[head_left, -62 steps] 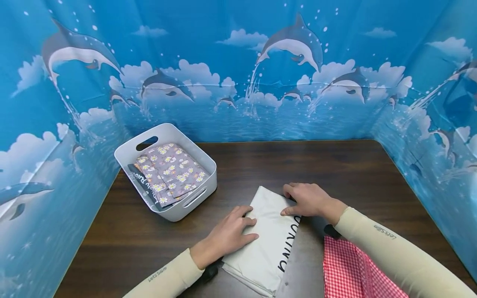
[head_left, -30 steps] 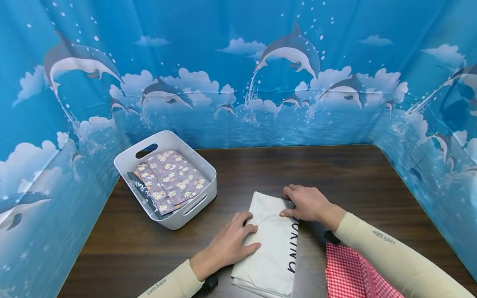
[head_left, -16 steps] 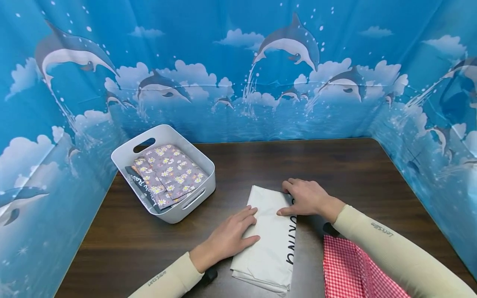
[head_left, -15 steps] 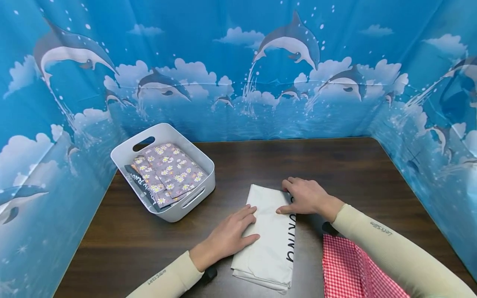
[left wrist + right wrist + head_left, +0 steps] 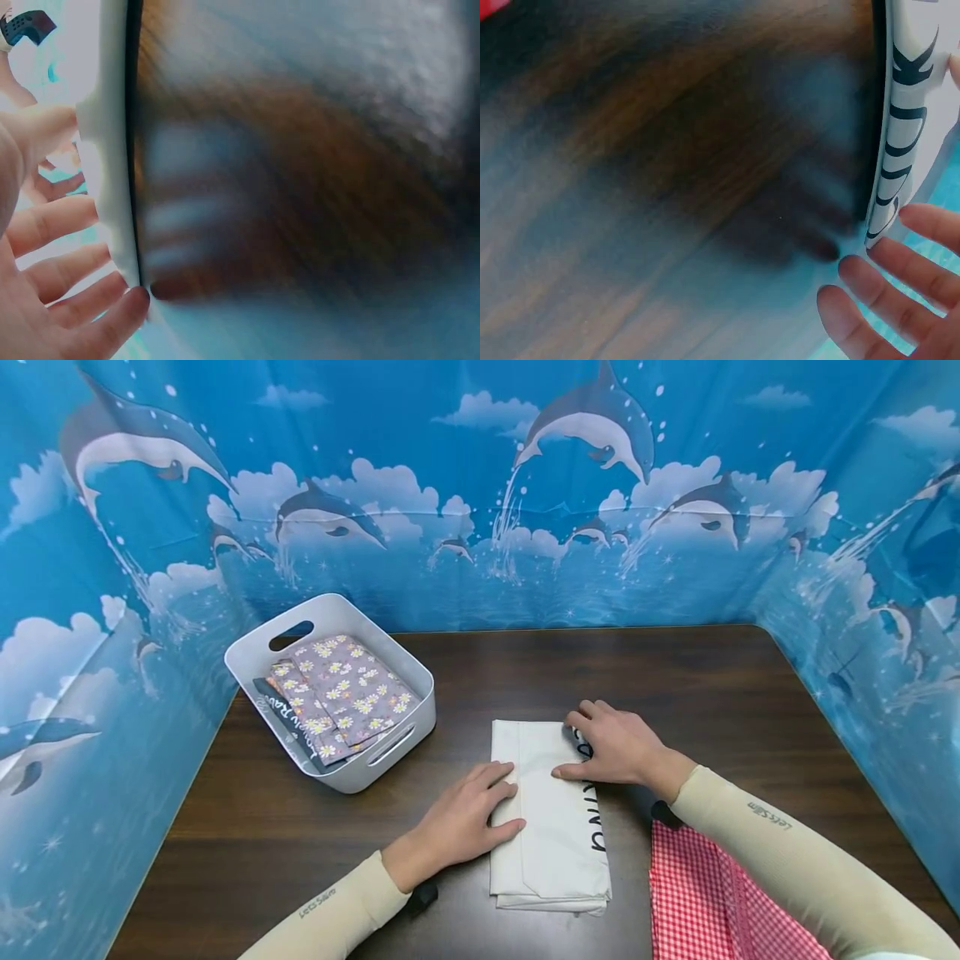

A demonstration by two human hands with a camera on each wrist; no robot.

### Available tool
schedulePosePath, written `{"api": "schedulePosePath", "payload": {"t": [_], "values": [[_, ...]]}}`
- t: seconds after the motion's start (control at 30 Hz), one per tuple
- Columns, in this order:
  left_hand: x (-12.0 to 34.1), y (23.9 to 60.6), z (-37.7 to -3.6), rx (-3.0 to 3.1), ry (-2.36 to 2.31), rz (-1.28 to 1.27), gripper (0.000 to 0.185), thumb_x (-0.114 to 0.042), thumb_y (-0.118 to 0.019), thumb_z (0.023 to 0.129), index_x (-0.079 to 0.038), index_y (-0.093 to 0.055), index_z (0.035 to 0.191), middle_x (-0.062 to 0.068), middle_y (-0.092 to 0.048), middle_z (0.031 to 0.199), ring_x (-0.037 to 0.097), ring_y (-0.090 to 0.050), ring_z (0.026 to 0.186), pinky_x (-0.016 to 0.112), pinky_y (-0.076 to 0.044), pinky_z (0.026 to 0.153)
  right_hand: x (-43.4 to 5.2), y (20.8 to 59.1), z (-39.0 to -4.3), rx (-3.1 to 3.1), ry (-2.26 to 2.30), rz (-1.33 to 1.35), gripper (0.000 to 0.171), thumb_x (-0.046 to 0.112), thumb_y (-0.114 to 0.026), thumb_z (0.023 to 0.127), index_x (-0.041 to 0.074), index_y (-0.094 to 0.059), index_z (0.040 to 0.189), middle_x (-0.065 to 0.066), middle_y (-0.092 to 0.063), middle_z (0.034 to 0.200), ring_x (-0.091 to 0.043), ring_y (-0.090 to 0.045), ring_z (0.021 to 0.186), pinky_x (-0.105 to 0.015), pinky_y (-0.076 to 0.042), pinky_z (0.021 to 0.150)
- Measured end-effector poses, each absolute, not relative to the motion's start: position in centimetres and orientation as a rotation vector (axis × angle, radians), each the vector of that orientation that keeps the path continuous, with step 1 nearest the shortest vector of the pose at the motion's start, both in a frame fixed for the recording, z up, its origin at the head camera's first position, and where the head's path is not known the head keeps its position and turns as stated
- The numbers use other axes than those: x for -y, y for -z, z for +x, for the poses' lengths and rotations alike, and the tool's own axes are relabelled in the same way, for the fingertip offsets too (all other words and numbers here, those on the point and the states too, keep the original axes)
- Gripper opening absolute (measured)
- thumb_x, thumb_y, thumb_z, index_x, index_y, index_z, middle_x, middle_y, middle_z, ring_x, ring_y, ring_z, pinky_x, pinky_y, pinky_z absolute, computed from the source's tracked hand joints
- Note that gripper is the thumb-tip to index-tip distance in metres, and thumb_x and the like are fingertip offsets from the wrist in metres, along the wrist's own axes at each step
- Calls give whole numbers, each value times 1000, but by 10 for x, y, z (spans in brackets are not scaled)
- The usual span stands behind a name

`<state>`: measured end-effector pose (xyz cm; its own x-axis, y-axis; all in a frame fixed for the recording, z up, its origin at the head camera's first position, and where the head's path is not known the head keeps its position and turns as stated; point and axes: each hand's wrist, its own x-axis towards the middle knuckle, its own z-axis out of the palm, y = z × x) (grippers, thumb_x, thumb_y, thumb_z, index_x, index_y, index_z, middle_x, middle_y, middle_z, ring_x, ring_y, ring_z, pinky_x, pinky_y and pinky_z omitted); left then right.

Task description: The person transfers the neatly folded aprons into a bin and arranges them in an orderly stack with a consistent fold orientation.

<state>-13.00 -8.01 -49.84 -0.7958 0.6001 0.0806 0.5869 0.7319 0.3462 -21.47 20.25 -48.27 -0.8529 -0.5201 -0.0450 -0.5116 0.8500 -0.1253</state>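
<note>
A folded white cloth (image 5: 551,852) with black lettering along its right side lies nearly square on the table in the head view. My left hand (image 5: 468,814) rests at its left edge, fingers spread, with thumb and fingertips on the fabric. On the upper right side is my right hand (image 5: 618,747), its thumb on top and its fingers at the far corner. The left wrist view has the pale cloth edge (image 5: 109,165) beside straight, spread fingers (image 5: 67,270). In the right wrist view, extended fingers (image 5: 907,281) meet the lettered edge (image 5: 904,150).
A light grey bin (image 5: 408,735) at the back left holds a folded purple daisy-print cloth (image 5: 360,689) and a dark lettered one (image 5: 288,714). Red gingham fabric (image 5: 697,893) lies under my right forearm. Dolphin-print curtains (image 5: 480,577) surround the dark wooden table (image 5: 675,677).
The white cloth has turned counterclockwise from a slant to nearly straight, its near end shifting right. Both hands have stayed on it, moving slightly. The bin and gingham fabric have kept their places.
</note>
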Motion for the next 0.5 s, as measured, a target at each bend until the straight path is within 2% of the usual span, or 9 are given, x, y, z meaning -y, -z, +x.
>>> {"api": "schedulePosePath", "payload": {"t": [0.2, 0.5], "values": [[84, 502, -126, -2860, -555, 976, 57, -48, -79, 95, -8, -73, 136, 11, -57, 159, 29, -53, 148, 47, -52, 114, -200, 483, -212, -2913, 101, -847, 94, 87, -73, 76, 15, -66, 137, -9, -66, 130, -25, -65, 110, -47, -62, 86], [78, 502, -131, -2898, -513, 911, 63, -48, -74, 99, -8, -66, 147, 12, -51, 165, 33, -48, 153, 53, -51, 114, -200, 487, -217, -2943, 117, -782, 92, 80, -71, 86, 14, -61, 149, -14, -63, 144, -33, -64, 128, -55, -59, 102]]}}
